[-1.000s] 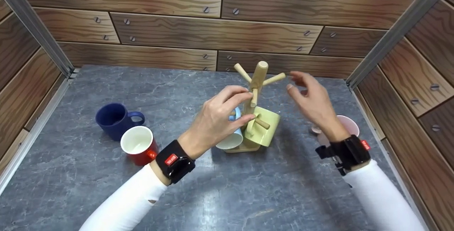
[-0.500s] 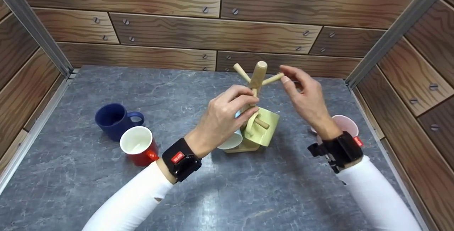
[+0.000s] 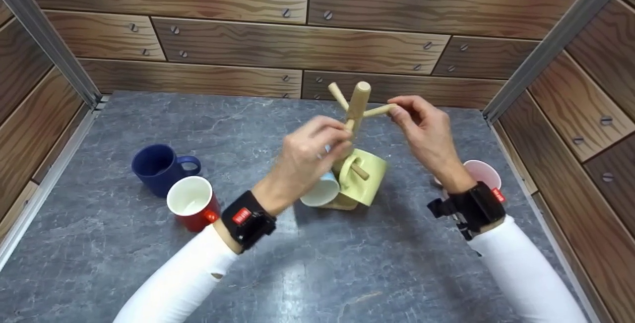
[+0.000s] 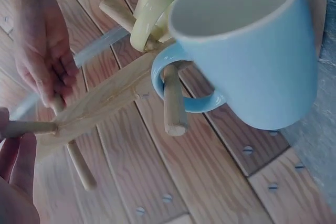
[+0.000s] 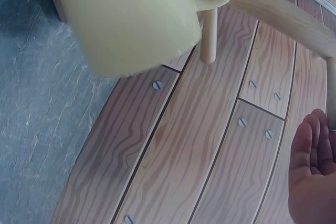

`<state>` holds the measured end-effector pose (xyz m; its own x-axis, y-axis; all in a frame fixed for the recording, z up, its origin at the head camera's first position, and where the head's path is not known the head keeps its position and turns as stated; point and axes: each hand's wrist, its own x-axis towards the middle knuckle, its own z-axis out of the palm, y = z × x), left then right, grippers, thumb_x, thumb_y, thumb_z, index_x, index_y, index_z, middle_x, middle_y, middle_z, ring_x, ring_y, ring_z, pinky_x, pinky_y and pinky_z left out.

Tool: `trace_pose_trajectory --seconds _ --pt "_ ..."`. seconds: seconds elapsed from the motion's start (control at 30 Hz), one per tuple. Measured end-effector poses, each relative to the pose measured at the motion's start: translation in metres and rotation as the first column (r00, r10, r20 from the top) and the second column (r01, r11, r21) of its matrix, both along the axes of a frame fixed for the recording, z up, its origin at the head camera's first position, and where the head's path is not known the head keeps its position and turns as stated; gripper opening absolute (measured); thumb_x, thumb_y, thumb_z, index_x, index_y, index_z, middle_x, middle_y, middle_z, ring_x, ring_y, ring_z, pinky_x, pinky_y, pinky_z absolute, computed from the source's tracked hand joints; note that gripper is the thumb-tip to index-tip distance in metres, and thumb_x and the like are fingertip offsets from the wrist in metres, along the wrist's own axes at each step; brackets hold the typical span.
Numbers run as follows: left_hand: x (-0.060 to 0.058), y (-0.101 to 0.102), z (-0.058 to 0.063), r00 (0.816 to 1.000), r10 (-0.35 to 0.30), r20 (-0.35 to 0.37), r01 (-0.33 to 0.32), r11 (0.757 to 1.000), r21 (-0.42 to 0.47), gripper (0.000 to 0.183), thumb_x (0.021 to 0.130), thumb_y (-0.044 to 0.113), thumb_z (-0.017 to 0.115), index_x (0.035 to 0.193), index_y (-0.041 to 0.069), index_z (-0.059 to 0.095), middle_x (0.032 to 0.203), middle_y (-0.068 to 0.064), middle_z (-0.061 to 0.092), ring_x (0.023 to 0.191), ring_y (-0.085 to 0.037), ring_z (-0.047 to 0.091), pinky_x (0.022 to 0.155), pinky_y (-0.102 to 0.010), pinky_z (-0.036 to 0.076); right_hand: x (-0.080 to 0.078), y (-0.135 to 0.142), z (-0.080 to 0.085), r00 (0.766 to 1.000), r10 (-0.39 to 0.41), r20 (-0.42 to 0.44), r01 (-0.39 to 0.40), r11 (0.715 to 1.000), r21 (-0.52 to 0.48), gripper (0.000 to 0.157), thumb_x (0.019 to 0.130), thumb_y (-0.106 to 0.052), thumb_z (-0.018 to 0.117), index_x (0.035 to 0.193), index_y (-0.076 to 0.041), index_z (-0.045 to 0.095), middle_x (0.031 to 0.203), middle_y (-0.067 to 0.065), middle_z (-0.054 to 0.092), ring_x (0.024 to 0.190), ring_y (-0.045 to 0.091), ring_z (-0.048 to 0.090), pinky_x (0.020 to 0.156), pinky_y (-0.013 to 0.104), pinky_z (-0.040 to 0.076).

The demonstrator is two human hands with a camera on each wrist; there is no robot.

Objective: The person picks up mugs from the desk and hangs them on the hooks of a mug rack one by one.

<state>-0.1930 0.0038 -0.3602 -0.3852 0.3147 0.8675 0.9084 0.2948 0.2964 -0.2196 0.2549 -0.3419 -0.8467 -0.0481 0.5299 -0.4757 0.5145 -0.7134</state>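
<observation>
A wooden mug tree (image 3: 359, 99) stands in the middle of the table. My left hand (image 3: 310, 152) pinches its front upper peg (image 4: 31, 128) between thumb and fingers. The tip of the upper right peg (image 3: 377, 110) is held by my right hand (image 3: 424, 132). Lower down, a light blue mug (image 4: 252, 51) hangs by its handle on a peg, partly behind my left hand in the head view. A pale yellow-green mug (image 3: 369, 176) hangs on the lower peg beside it. The upper left peg (image 3: 338, 96) bears no mug.
On the left, a dark blue mug (image 3: 158, 169) stands behind a red mug (image 3: 194, 206) with a white inside. A pink mug (image 3: 482, 174) at the right is partly hidden by my right wrist. Wood-patterned walls (image 3: 223, 40) enclose the table (image 3: 317, 273).
My right hand has moved left and taken hold of the upper right peg. The mug tree and its hanging mugs have shifted slightly left and turned a little.
</observation>
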Motion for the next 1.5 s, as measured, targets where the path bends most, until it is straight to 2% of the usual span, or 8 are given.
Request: trace_pose_trajectory --seconds 0.1,0.27,0.53,0.77,1.03,1.2,1.33,1.5 --pt "-0.005 -0.009 -0.001 1.000 0.016 0.026 -0.017 0.999 0.042 0.010 0.092 0.002 0.076 0.101 -0.002 0.075 0.104 -0.012 0.071 0.092 -0.020 0.072 0.084 -0.014 0.055 0.003 -0.001 0.001 1.000 0.003 0.001 -0.003 1.000 0.006 0.021 0.099 -0.019 0.071 0.112 -0.002 0.075 0.090 0.005 0.074 0.073 0.013 0.063 0.061 0.017 0.048" --pt "-0.011 -0.017 -0.003 0.999 0.047 0.020 -0.048 0.997 0.062 0.010 0.090 0.000 0.077 0.100 -0.001 0.076 0.104 -0.011 0.072 0.095 -0.021 0.072 0.088 -0.017 0.056 0.007 -0.003 0.000 1.000 0.007 -0.030 -0.006 0.999 0.032 0.020 0.097 -0.017 0.073 0.109 -0.001 0.075 0.087 0.002 0.073 0.069 0.011 0.058 0.058 0.018 0.045" --pt "-0.020 -0.029 -0.003 0.987 0.138 0.080 -0.146 0.984 0.101 0.014 0.091 0.003 0.078 0.104 -0.001 0.077 0.102 -0.011 0.072 0.093 -0.021 0.071 0.085 -0.024 0.058 0.017 -0.009 -0.003 0.991 0.037 -0.125 -0.025 0.995 0.093 0.012 0.094 -0.008 0.077 0.102 0.000 0.074 0.087 0.002 0.073 0.075 0.006 0.062 0.069 0.016 0.049" --pt "-0.026 -0.033 0.000 0.981 0.160 0.105 -0.172 0.979 0.106 0.014 0.091 0.004 0.078 0.104 -0.001 0.078 0.104 -0.011 0.069 0.095 -0.021 0.070 0.082 -0.025 0.058 0.022 -0.011 -0.004 0.978 0.057 -0.199 -0.025 0.987 0.161 0.012 0.091 -0.007 0.079 0.100 -0.002 0.075 0.086 0.002 0.074 0.073 0.006 0.062 0.068 0.015 0.049" --pt "-0.035 -0.033 0.002 0.973 0.187 0.135 -0.202 0.974 0.101 0.017 0.091 0.007 0.079 0.107 0.002 0.081 0.100 -0.010 0.066 0.089 -0.018 0.067 0.074 -0.024 0.055 0.026 -0.013 -0.005 0.961 0.090 -0.262 -0.042 0.982 0.183 0.012 0.087 -0.003 0.082 0.095 -0.002 0.074 0.083 0.004 0.074 0.070 0.008 0.062 0.066 0.013 0.047" --pt "-0.040 -0.031 0.005 0.959 0.211 0.190 -0.235 0.965 0.113 0.017 0.090 0.007 0.080 0.106 0.003 0.081 0.100 -0.009 0.070 0.087 -0.017 0.069 0.073 -0.024 0.056 0.028 -0.017 -0.007 0.936 0.147 -0.320 -0.083 0.975 0.205 0.017 0.082 0.000 0.085 0.092 0.000 0.072 0.084 0.006 0.075 0.071 0.010 0.063 0.068 0.013 0.050" --pt "-0.042 -0.029 0.010 0.938 0.229 0.259 -0.266 0.957 0.115 0.018 0.088 0.007 0.081 0.106 0.004 0.081 0.100 -0.009 0.073 0.088 -0.018 0.071 0.075 -0.025 0.058 0.030 -0.023 -0.007 0.915 0.184 -0.358 -0.111 0.970 0.216 0.020 0.078 0.000 0.087 0.090 0.000 0.071 0.083 0.006 0.074 0.071 0.012 0.065 0.070 0.013 0.051" --pt "-0.048 -0.025 0.013 0.912 0.235 0.335 -0.289 0.950 0.120 0.017 0.087 0.006 0.083 0.104 0.007 0.082 0.099 -0.006 0.075 0.088 -0.017 0.073 0.077 -0.021 0.058 0.032 -0.028 -0.006 0.901 0.207 -0.380 -0.121 0.964 0.238 0.019 0.082 -0.008 0.087 0.089 -0.001 0.070 0.081 0.006 0.071 0.072 0.015 0.066 0.072 0.013 0.052"
